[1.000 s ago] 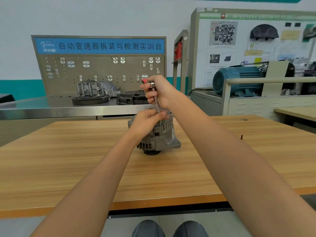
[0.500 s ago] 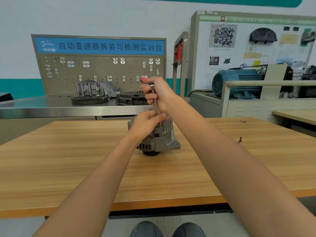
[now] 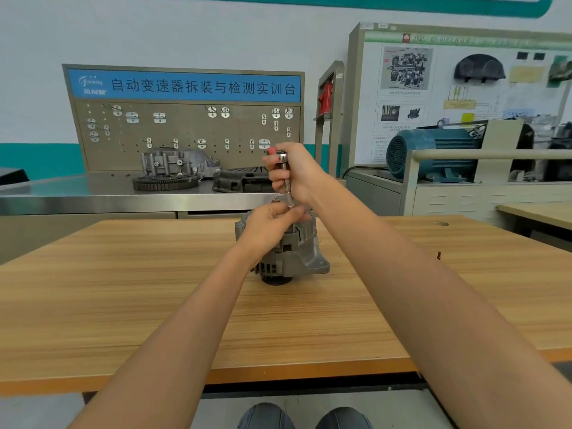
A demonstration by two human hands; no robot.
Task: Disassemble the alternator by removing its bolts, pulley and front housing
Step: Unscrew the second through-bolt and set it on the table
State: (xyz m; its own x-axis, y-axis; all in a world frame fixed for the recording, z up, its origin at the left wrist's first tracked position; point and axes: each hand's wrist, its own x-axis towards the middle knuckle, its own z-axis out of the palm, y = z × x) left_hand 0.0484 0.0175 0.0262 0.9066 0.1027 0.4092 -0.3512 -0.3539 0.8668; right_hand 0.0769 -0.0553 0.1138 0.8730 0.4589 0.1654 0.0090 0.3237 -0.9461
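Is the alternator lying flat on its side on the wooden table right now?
No, the alternator stands upright on the wooden table, pulley end down.

Bare forearms, dark shoes

Both forearms are uncovered, with no sleeve, watch or glove showing up to the left hand [image 3: 269,230] and right hand [image 3: 301,174]; rounded dark grey-blue shoe toes [image 3: 305,416] show at bottom centre.
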